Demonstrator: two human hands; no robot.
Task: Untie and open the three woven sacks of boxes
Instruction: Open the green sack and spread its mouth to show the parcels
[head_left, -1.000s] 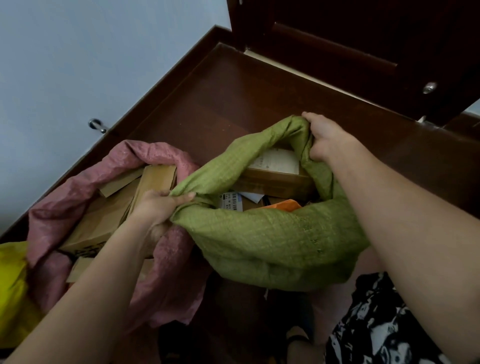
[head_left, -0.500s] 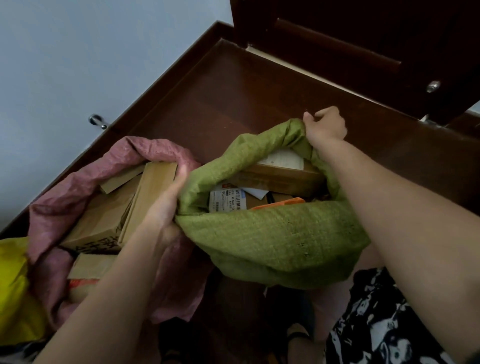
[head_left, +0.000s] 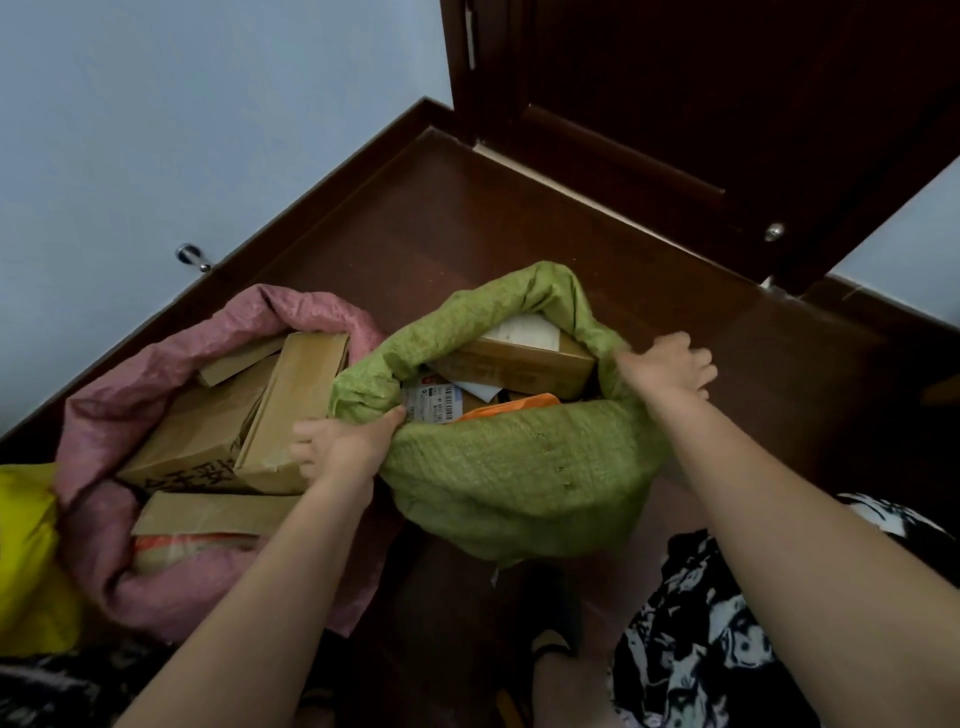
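Your left hand (head_left: 340, 447) pinches green sack (head_left: 519, 467) rim, near edge | your right hand (head_left: 667, 366) on right rim, blurred, grip unclear | sack mouth open on floor (head_left: 467, 218), boxes (head_left: 519, 358) showing | pink sack (head_left: 104, 415) touching its left.

Both my bare arms reach forward and down, well apart. My left hand (head_left: 340, 447) is knuckles up, thumb stretched toward the right and fingers curled under, pinching cloth. My right hand (head_left: 667, 364) is farther out, blurred, its fingers spread and bent downward; I can't tell its grip
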